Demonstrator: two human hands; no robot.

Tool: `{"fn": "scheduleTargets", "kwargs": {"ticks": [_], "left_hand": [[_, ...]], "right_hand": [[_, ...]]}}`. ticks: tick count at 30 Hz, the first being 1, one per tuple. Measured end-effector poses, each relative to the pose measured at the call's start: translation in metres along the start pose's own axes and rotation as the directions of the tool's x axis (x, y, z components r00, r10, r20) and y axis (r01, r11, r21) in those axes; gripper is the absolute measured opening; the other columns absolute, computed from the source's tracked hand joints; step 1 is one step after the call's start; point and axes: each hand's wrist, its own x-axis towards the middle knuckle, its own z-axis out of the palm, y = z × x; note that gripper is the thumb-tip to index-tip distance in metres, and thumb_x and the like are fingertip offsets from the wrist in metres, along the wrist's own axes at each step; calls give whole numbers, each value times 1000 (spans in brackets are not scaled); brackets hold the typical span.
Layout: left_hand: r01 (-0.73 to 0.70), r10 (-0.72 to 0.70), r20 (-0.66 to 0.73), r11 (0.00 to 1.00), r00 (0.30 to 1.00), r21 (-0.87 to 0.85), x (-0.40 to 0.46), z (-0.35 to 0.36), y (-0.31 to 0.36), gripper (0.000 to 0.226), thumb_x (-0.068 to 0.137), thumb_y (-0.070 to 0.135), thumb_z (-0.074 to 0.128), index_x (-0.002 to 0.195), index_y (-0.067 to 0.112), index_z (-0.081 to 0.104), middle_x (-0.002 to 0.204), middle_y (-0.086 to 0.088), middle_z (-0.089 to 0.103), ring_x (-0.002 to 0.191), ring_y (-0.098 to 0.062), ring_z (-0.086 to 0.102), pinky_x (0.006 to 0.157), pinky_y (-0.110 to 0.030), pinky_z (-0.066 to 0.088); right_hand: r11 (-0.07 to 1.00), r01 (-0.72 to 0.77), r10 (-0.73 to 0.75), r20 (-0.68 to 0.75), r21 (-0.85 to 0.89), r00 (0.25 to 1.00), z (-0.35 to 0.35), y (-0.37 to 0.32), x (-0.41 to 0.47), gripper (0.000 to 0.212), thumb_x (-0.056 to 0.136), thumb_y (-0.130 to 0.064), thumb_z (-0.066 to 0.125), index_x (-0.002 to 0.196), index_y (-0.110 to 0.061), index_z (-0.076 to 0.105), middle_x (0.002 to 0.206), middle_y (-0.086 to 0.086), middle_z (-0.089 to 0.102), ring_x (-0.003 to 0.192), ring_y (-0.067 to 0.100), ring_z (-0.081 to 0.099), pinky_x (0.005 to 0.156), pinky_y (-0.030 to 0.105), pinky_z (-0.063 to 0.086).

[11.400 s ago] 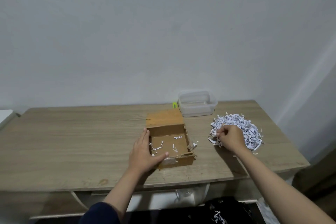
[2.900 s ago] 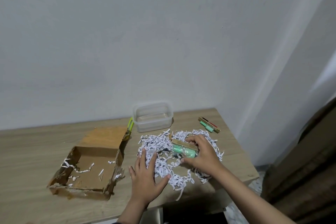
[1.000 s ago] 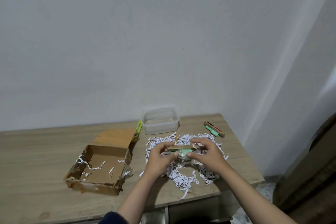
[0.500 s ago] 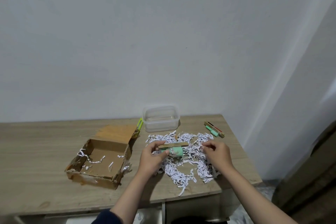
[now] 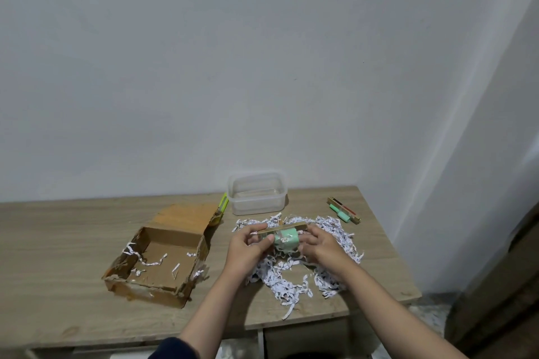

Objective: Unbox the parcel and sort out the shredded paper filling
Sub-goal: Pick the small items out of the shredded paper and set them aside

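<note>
A pile of white shredded paper [image 5: 291, 274] is spread on the right part of the wooden table [image 5: 58, 242]. Above it, my left hand [image 5: 248, 248] and my right hand [image 5: 318, 245] both hold a small bundle [image 5: 285, 237], a mint-green piece taped to a flat brown strip. The opened cardboard box [image 5: 163, 259] sits to the left, its flap folded back, with a few paper shreds left inside.
A clear plastic container [image 5: 256, 194] stands at the back by the wall. A yellow-green cutter [image 5: 222, 207] lies between it and the box flap. Another green-and-brown item [image 5: 344, 210] lies at the back right, close to the table's right edge.
Half a second ago only my left hand held the bundle while the right hand rested on the shreds. Now the right hand has come in and grips the bundle's other end.
</note>
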Motion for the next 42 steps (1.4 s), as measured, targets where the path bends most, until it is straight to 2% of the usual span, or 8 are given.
{"fn": "scheduleTargets", "kwargs": {"ticks": [3, 8, 12, 16, 20, 24, 31, 42], "left_hand": [[2, -2, -7, 1000, 1000, -15, 4, 0, 4, 27, 79, 8, 74, 104, 13, 66, 84, -20, 62, 79, -30, 63, 73, -39, 57], [-16, 17, -29, 1000, 999, 17, 7, -2, 9, 27, 80, 8, 72, 105, 12, 65, 76, -11, 58, 72, -25, 63, 66, -35, 57], [-9, 12, -33, 998, 999, 69, 9, -5, 9, 27, 77, 10, 75, 102, 19, 67, 95, -17, 60, 86, -35, 67, 71, -38, 59], [-47, 38, 68, 990, 997, 132, 10, 0, 9, 26, 74, 10, 78, 94, 24, 69, 93, -14, 60, 85, -29, 65, 70, -35, 58], [-67, 53, 121, 991, 991, 119, 12, 7, 4, 40, 75, 10, 77, 111, 24, 66, 82, -7, 59, 82, -22, 64, 81, -43, 57], [-69, 57, 91, 989, 994, 132, 6, 11, 1, 55, 81, 15, 73, 130, 22, 50, 117, -5, 60, 104, -17, 63, 93, -41, 53], [-146, 216, 4, 645, 976, 750, -19, -24, -64, 91, 71, 78, 48, 146, 42, 13, 156, 12, 8, 143, -18, 10, 114, -57, 13], [-10, 215, -115, 508, 970, 861, -12, -27, -90, 108, 63, 92, 23, 150, 29, 15, 160, 1, 8, 146, -20, 9, 115, -57, 5]], "right_hand": [[943, -35, 27, 29, 331, 999, 0, -3, -1, 26, 85, 7, 56, 109, -2, 59, 101, 17, 70, 84, 24, 69, 66, 26, 59], [948, 32, 18, -152, 318, 988, -2, -5, 1, 12, 80, 7, 64, 89, 0, 68, 91, 21, 70, 71, 18, 71, 64, 22, 59], [982, 172, -186, -312, -73, 932, -6, -16, -8, 26, 74, -7, 76, 98, -11, 67, 99, 5, 66, 83, 14, 64, 57, 18, 53], [854, 258, -302, -26, -452, 953, -9, -25, -8, 59, 60, -30, 86, 113, -40, 61, 115, -14, 55, 103, 4, 53, 79, 19, 46], [814, 230, -273, -2, -533, 962, -10, -26, -6, 48, 56, -30, 88, 100, -35, 68, 101, -15, 65, 92, 5, 62, 73, 12, 48], [748, 183, -316, -100, -639, 944, -24, -26, -7, 48, 56, -40, 85, 101, -34, 68, 102, -17, 64, 91, 0, 58, 79, 24, 50], [873, 53, -301, -451, -484, 840, -85, -27, -2, 45, 65, -27, 82, 107, -22, 67, 101, -4, 67, 80, 7, 61, 64, 25, 52], [940, -15, -217, -631, -341, 745, -148, -28, 80, 33, 71, -13, 78, 102, -9, 68, 99, 7, 66, 82, 19, 59, 73, 27, 44]]}}
